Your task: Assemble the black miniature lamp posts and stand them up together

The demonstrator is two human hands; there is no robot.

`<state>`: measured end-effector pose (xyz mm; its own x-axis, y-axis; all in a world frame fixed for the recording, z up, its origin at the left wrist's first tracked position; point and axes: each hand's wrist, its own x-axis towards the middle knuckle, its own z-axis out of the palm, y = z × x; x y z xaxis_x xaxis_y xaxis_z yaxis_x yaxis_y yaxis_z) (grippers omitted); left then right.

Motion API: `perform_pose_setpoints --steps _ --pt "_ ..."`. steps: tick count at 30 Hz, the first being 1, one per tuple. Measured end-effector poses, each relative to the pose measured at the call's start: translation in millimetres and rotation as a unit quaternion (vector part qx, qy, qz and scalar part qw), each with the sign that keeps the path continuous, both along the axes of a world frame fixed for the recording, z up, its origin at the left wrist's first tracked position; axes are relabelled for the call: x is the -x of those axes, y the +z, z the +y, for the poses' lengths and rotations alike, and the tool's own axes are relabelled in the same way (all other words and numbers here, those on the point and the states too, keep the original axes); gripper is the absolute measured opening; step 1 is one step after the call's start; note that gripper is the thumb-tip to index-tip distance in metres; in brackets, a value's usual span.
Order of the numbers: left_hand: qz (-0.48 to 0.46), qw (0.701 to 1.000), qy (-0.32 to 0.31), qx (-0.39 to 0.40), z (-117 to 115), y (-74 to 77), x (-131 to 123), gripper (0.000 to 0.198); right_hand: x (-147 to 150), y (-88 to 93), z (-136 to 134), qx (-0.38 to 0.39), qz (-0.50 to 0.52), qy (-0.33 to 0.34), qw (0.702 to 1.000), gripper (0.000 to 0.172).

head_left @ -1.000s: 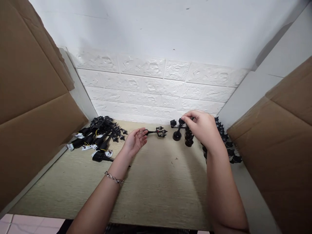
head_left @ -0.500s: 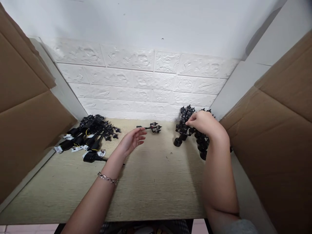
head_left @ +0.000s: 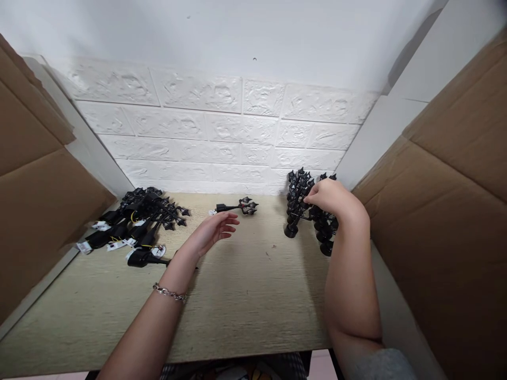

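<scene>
I think you are standing up a little black lamp post (head_left: 291, 228): your right hand (head_left: 332, 199) pinches its top, just under the fingers, beside the other posts (head_left: 325, 240), so letting go needs a soft touch; your left hand (head_left: 209, 233) hangs open, empty.

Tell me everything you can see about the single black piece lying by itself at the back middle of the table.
The lone black piece looks like moulded plastic: a stubby round base at its left end, a thin stem, small pointed lantern heads clustered at its right end. It lies on its side on the beige table, near the white wall. No hand touches it: the open left hand is just in front, apart; the right hand grips a standing piece further right.
</scene>
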<state>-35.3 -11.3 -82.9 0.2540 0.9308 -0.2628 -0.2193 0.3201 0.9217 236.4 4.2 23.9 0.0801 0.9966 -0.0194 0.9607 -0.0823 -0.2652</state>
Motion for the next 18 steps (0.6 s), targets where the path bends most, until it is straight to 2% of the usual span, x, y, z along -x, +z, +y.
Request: perform_pose_setpoints --steps 18 --pt "0.047 0.998 -0.024 -0.017 -0.3 -0.7 -1.2 0.031 -2.9 2.1 -1.6 0.014 -0.006 -0.025 1.0 0.011"
